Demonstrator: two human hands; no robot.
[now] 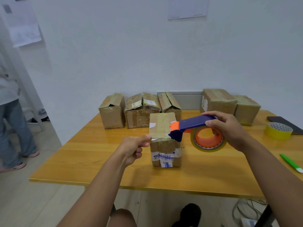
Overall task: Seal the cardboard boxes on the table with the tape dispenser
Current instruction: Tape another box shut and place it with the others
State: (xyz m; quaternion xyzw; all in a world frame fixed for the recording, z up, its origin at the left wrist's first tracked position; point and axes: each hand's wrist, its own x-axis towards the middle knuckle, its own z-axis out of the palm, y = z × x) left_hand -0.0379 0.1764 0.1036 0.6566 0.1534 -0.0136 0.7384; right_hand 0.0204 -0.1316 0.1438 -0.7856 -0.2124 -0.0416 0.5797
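A small cardboard box (pixel 161 123) stands in the middle of the wooden table (pixel 91 154), its top flaps down. My right hand (pixel 229 130) grips the blue and orange tape dispenser (pixel 193 126), whose nose sits at the box's near right top edge. A strip of clear tape runs from the nose leftward along the box's front top edge. My left hand (pixel 132 149) pinches the free end of that tape at the box's near left corner.
Three boxes (pixel 141 110) stand in a row at the back, two more (pixel 229 104) at the back right. A yellow tape roll (pixel 278 130), a dark phone (pixel 285 123) and a green cutter (pixel 291 163) lie at the right. A person (pixel 11 120) stands at the far left.
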